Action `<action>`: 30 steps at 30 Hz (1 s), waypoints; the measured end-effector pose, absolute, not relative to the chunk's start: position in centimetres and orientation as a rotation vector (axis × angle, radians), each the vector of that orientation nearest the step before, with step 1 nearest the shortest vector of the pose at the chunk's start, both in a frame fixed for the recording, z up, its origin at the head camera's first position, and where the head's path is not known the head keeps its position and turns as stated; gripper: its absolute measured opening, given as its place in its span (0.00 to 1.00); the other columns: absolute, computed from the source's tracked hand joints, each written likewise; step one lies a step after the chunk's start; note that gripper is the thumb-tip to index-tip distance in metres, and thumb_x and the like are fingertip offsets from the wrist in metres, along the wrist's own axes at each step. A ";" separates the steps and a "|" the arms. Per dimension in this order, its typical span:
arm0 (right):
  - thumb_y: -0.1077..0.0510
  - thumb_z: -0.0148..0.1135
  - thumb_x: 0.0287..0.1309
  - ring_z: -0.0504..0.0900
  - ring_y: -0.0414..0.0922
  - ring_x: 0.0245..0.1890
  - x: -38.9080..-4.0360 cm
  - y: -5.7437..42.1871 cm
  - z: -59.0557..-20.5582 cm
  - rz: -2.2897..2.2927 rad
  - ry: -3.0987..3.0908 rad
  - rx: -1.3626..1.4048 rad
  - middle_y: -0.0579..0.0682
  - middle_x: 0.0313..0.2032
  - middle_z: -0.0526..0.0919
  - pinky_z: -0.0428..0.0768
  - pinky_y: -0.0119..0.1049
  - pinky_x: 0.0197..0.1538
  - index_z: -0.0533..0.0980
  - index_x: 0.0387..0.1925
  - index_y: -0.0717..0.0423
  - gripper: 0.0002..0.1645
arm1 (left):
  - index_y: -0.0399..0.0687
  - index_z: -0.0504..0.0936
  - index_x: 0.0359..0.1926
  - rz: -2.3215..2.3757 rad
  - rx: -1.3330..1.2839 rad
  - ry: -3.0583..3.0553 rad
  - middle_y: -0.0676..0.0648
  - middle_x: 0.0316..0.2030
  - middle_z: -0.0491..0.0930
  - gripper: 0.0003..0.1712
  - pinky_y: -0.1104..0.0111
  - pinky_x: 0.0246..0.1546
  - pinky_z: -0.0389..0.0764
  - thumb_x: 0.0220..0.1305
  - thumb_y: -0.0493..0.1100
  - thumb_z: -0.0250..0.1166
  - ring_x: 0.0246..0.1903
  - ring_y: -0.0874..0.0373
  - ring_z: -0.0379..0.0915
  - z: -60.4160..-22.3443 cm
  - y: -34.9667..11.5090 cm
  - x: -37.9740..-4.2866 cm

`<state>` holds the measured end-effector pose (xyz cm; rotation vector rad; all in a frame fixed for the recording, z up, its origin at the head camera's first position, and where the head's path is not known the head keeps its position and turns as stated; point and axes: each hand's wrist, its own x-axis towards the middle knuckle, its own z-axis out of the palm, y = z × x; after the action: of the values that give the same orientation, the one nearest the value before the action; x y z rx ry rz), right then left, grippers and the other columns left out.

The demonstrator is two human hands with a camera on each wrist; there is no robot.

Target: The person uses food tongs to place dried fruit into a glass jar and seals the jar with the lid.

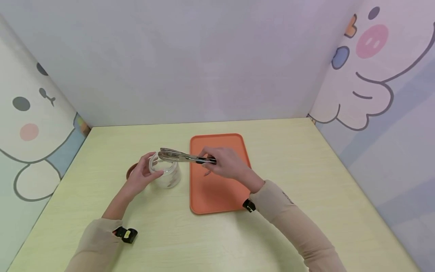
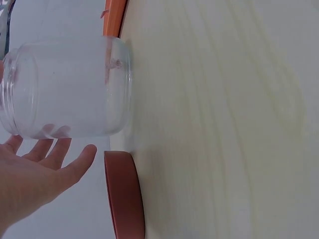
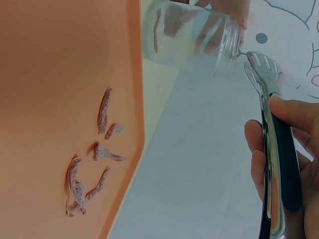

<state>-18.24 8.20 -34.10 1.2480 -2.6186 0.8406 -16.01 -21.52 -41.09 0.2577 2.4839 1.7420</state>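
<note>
My left hand point(image 1: 140, 176) holds a clear glass jar point(image 1: 170, 178) near its rim, thumb on the near side and fingers round the far side. The jar is uncovered, and a dark dried strip point(image 3: 157, 31) shows low inside it in the right wrist view. With my right hand point(image 1: 227, 163) I grip metal tongs point(image 1: 185, 156) by their black handles. Their slotted, fork-like head point(image 3: 264, 64) is over the jar's mouth in the head view. Several shrivelled, reddish-brown dried strips point(image 3: 103, 112) lie on an orange tray point(image 1: 217, 194), mostly hidden by my right hand in the head view.
A round reddish-brown lid point(image 2: 124, 194) lies on the table just left of the jar, partly behind my left hand in the head view. The pale wooden table point(image 1: 170, 234) ends at a plain back wall point(image 1: 204, 75), with cartoon-patterned walls on both sides.
</note>
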 end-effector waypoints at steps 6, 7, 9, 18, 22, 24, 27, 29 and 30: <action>0.59 0.60 0.53 0.64 0.32 0.11 -18.5 8.4 -34.5 0.898 -2.613 1.241 0.38 0.22 0.75 0.59 0.27 0.15 0.73 0.39 0.50 0.10 | 0.48 0.49 0.63 1.735 0.268 2.498 0.35 0.60 0.55 0.41 0.62 0.49 0.68 0.54 0.45 0.63 0.57 0.41 0.55 -41.2 -21.5 -16.0; 0.59 0.60 0.53 0.64 0.32 0.11 -18.6 8.6 -34.5 0.918 -2.611 1.239 0.38 0.22 0.76 0.59 0.27 0.16 0.73 0.40 0.51 0.11 | 0.47 0.49 0.63 1.734 0.269 2.499 0.35 0.60 0.55 0.41 0.61 0.49 0.68 0.54 0.46 0.63 0.57 0.41 0.55 -41.2 -21.5 -16.1; 0.58 0.61 0.52 0.64 0.33 0.12 -18.7 9.0 -34.6 0.943 -2.614 1.225 0.39 0.22 0.75 0.60 0.27 0.17 0.72 0.41 0.52 0.12 | 0.47 0.49 0.64 1.735 0.270 2.496 0.35 0.60 0.55 0.42 0.60 0.49 0.67 0.54 0.46 0.63 0.58 0.41 0.54 -41.2 -21.5 -16.1; 0.55 0.64 0.48 0.69 0.38 0.19 -19.1 11.5 -34.8 1.114 -2.726 1.071 0.43 0.26 0.73 0.69 0.32 0.22 0.69 0.45 0.49 0.21 | 0.47 0.48 0.64 1.728 0.270 2.490 0.35 0.61 0.54 0.42 0.65 0.49 0.68 0.55 0.46 0.63 0.58 0.42 0.54 -41.1 -21.6 -16.0; 0.55 0.65 0.48 0.71 0.38 0.20 -19.3 12.9 -35.1 1.146 -2.716 1.022 0.48 0.28 0.75 0.72 0.34 0.24 0.68 0.45 0.51 0.22 | 0.47 0.48 0.64 1.734 0.273 2.485 0.35 0.61 0.54 0.41 0.74 0.46 0.69 0.55 0.46 0.63 0.58 0.41 0.54 -41.1 -21.6 -16.0; 0.56 0.65 0.48 0.71 0.38 0.19 -19.4 13.7 -35.3 1.146 -2.711 0.997 0.48 0.28 0.75 0.71 0.34 0.23 0.68 0.44 0.51 0.21 | 0.47 0.49 0.64 1.738 0.274 2.483 0.35 0.61 0.55 0.41 0.77 0.45 0.68 0.55 0.46 0.63 0.58 0.41 0.54 -41.1 -21.7 -16.0; 0.56 0.65 0.48 0.70 0.40 0.18 -19.5 14.9 -35.6 1.172 -2.710 0.954 0.46 0.27 0.75 0.70 0.34 0.21 0.68 0.43 0.51 0.20 | 0.48 0.49 0.64 1.735 0.272 2.485 0.35 0.60 0.55 0.41 0.77 0.44 0.68 0.55 0.46 0.63 0.58 0.41 0.55 -41.2 -21.7 -16.0; 0.55 0.65 0.47 0.70 0.40 0.18 -19.5 15.7 -35.8 1.181 -2.711 0.927 0.44 0.26 0.74 0.70 0.34 0.20 0.68 0.43 0.50 0.21 | 0.48 0.49 0.64 1.736 0.271 2.486 0.34 0.60 0.55 0.41 0.75 0.45 0.69 0.55 0.46 0.63 0.57 0.41 0.55 -41.2 -21.6 -16.0; 0.54 0.65 0.48 0.69 0.40 0.18 -19.6 16.1 -36.0 1.186 -2.711 0.917 0.43 0.26 0.74 0.69 0.34 0.20 0.68 0.43 0.49 0.21 | 0.48 0.49 0.64 1.735 0.271 2.488 0.34 0.60 0.55 0.41 0.74 0.46 0.69 0.55 0.46 0.63 0.57 0.41 0.55 -41.2 -21.6 -16.0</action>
<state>-19.55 16.08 -35.96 0.9173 -2.7109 1.1860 -16.00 -21.62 -41.18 0.2706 2.4881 1.7347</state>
